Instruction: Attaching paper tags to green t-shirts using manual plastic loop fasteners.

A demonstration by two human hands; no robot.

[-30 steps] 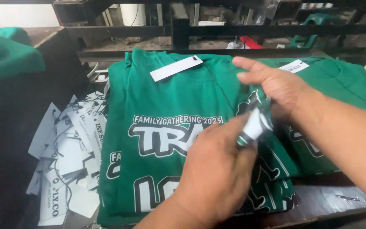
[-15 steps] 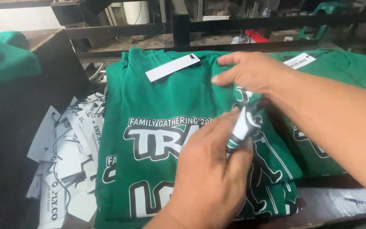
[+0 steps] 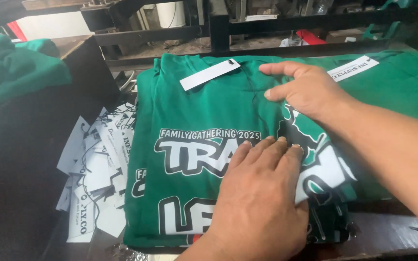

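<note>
The left hand (image 3: 260,203) lies flat, fingers together and extended, palm pressed on the printed front of the top folded green shirt (image 3: 204,145); it grips nothing. The pressure appears meant to keep the fold flat and the pile steady. The right hand (image 3: 306,89) rests higher up near the collar end, fingers loosely spread, fingertips bearing down on the cloth; whether a fold is pinched beneath them cannot be told.

The shirt tops a stack of like garments on the dark counter (image 3: 383,232), square to its front edge. A white hang tag (image 3: 210,74) lies slantwise at the neckline, its string faintly visible. A second green pile to the right carries another white tag (image 3: 353,68).

Left of the stack lies a loose heap of white tags (image 3: 97,169) with strings. More green cloth (image 3: 15,72) sits far left.

The hands and right forearm cover much of the print; the stack's depth is unclear, and the background racking is indistinct.
</note>
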